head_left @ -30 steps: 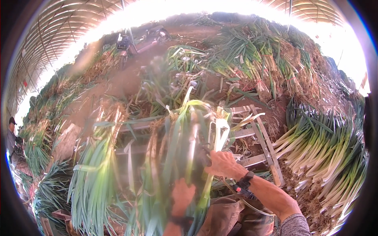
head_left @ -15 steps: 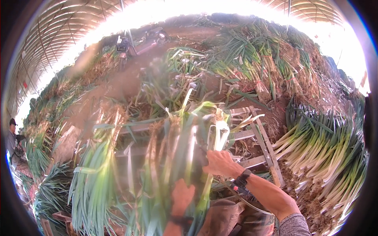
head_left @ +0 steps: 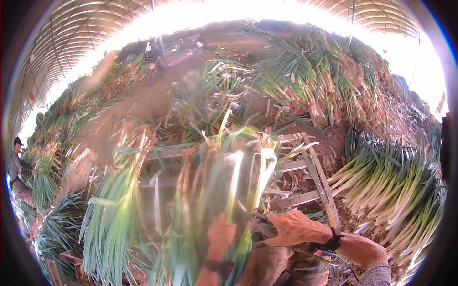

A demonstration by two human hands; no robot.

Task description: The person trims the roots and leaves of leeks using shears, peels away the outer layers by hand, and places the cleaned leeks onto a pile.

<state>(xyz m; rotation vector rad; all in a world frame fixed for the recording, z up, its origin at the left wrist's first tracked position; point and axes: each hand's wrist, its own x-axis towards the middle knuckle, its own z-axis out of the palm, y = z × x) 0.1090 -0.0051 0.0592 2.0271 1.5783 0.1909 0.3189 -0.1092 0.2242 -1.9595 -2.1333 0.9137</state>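
- The left hand (head_left: 221, 234) is low in the view, fingers bent among the leaves; blur hides its grip, so I cannot tell whether it grasps a stalk or only rests against one.
- The white leek (head_left: 234, 183) stands at about 12 to 1 o'clock from the left hand, its lower part running down to the fingers; from the right hand it lies at 10.
- The right hand (head_left: 296, 228) is at 3 o'clock from the left hand, near it but apart, fingers curled around a dark tool (head_left: 261, 227) whose kind is hard to tell.
- The tool points toward 9 o'clock, into the gap between the hands.
- A forked leek (head_left: 264, 167) lies at 11 o'clock from the right hand; its green part slants down between the hands.
- A slatted rack (head_left: 316, 176) shows at 1 o'clock from the right hand.
- A leafy bundle (head_left: 107, 224) hangs at 9 o'clock from the left hand, well apart.
- A leek pile (head_left: 381, 176) lies at 2 o'clock from the right hand, white ends toward the rack.
- Another person (head_left: 15, 164) is far off, between 9 and 10 o'clock.
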